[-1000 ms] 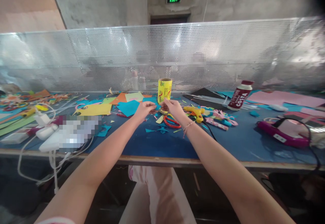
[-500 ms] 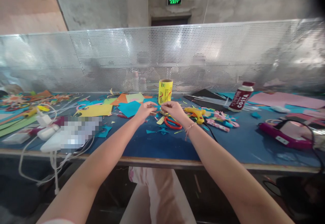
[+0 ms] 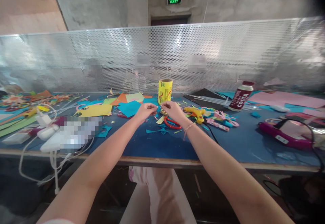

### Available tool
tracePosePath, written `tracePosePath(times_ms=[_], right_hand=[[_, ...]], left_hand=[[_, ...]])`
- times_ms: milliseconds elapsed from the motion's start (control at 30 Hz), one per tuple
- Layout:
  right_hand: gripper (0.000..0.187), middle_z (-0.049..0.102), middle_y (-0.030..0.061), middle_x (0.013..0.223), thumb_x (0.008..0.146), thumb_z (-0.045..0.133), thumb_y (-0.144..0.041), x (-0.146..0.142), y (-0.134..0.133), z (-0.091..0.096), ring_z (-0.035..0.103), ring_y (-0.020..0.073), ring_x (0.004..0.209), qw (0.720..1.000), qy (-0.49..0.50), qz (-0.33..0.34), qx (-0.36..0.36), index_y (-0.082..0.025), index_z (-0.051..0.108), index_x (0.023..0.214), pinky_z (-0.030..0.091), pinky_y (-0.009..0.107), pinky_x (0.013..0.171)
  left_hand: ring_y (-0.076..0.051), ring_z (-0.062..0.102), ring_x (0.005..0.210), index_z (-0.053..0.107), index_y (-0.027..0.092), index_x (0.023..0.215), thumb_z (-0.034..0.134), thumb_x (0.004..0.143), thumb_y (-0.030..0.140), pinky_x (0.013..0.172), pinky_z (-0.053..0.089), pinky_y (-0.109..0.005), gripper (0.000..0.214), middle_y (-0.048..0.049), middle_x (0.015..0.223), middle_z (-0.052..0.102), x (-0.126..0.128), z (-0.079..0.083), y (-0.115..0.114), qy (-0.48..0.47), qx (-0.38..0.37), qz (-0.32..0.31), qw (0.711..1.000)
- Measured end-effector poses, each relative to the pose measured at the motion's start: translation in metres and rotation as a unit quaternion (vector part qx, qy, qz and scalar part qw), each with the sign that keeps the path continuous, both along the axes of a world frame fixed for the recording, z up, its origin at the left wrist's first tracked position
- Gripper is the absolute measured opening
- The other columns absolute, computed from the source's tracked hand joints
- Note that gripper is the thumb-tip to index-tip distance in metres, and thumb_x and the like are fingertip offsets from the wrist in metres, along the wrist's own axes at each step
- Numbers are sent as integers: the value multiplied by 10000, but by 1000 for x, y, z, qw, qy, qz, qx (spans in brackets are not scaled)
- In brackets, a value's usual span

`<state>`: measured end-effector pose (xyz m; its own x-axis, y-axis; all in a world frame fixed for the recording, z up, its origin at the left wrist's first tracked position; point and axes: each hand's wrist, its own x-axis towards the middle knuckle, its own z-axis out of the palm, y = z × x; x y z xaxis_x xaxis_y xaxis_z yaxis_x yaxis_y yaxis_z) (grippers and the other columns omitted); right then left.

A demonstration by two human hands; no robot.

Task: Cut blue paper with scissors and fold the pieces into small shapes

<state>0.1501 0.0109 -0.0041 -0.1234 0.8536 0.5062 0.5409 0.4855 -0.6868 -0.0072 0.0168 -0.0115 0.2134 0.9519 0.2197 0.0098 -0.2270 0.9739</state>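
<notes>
My left hand (image 3: 145, 111) and my right hand (image 3: 174, 111) meet over the middle of the table, fingertips pinched on a small blue paper piece (image 3: 158, 109). The fingers cover most of that piece, so its shape cannot be made out. Just behind the hands a yellow printed cardboard tube (image 3: 165, 91) stands upright. Red-handled scissors (image 3: 173, 124) lie below my right hand, and a yellow glue gun (image 3: 197, 114) rests to its right. Beside my left hand is a blue paper sheet (image 3: 129, 108). Blue paper scraps (image 3: 162, 131) lie in front of the hands.
A maroon bottle (image 3: 240, 97) stands at the right, near clear sticks and a black sheet. Farther right are pink paper (image 3: 286, 99) and a purple device (image 3: 284, 136) with a black cable. White cables and a white box (image 3: 52, 142) occupy the left. A perforated metal panel (image 3: 114, 58) backs the table.
Both hands stay in nearly the same place. The fingers have shifted slightly around the small blue paper piece, and the right wrist has moved a touch to the left.
</notes>
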Motion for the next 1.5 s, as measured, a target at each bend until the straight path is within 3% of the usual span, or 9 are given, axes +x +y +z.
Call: tracePosePath(times_ms=[333, 533, 667, 767, 867, 1000, 1200, 1367, 1500], right_hand=[[156, 633, 35, 717, 741, 498, -250, -3, -4, 0, 557, 146, 670, 999, -13, 7, 39, -160, 626, 745, 424, 271, 646], [173, 631, 48, 738, 766, 487, -265, -3, 0, 1, 561, 156, 686, 998, -41, 6, 40, -168, 630, 771, 434, 273, 663], [237, 595, 145, 964, 739, 505, -180, 28, 11, -3, 544, 227, 910, 973, -165, -153, 58, -123, 616, 940, 403, 345, 812], [362, 517, 261, 1075, 708, 544, -177, 58, 16, -11, 471, 349, 1034, 909, -267, -313, -62, -34, 571, 1039, 377, 448, 808], [445, 491, 283, 1108, 733, 560, -350, 74, 17, -16, 452, 372, 1057, 882, -287, -349, -136, -39, 576, 1052, 364, 472, 802], [436, 506, 255, 1133, 762, 497, -351, 66, 18, -10, 452, 347, 1080, 875, -345, -311, -141, -57, 568, 1076, 377, 430, 804], [372, 652, 135, 796, 701, 515, -419, 35, 9, 0, 603, 213, 690, 863, -446, -55, -233, -98, 650, 833, 411, 268, 578], [291, 659, 152, 805, 739, 483, -337, 27, 13, -12, 617, 229, 748, 851, -477, -57, -210, -106, 657, 771, 410, 265, 587], [415, 641, 192, 925, 802, 423, -433, 29, 18, -9, 608, 270, 857, 886, -405, -117, -193, -83, 632, 877, 420, 289, 646]], left_hand=[[-158, 604, 552, 618, 130, 681, 671, 617, 169, 580, 482, -288, 91, -39, 555, 615, 0, 2, -3, 115, 66, 35, 991], [-147, 593, 531, 613, 120, 673, 641, 645, 164, 586, 483, -289, 59, -39, 531, 607, -1, 1, -1, 93, 41, 41, 994], [-148, 603, 559, 586, 125, 673, 658, 653, 194, 610, 492, -296, 102, -29, 540, 601, -2, 1, 1, 36, 22, 58, 997], [-136, 600, 563, 577, 125, 670, 668, 653, 209, 623, 496, -288, 125, -22, 548, 592, -5, 1, 4, 8, 13, 72, 997], [-123, 589, 540, 568, 124, 682, 661, 662, 205, 608, 495, -278, 126, -18, 553, 588, -7, 1, 6, -4, 17, 81, 997], [-127, 583, 516, 568, 135, 749, 654, 662, 187, 576, 491, -275, 133, -11, 540, 586, -8, 0, 7, 6, 18, 97, 995], [-143, 593, 525, 557, 155, 732, 670, 643, 204, 570, 493, -284, 151, -13, 554, 591, -10, -5, 14, 0, 30, 111, 993], [-132, 596, 544, 549, 153, 719, 658, 644, 172, 573, 487, -265, 134, -12, 571, 589, -11, -8, 20, -76, 12, 105, 992], [-110, 580, 531, 532, 146, 720, 644, 641, 138, 575, 479, -247, 138, 6, 554, 567, -13, -7, 20, -143, -17, 102, 984]])
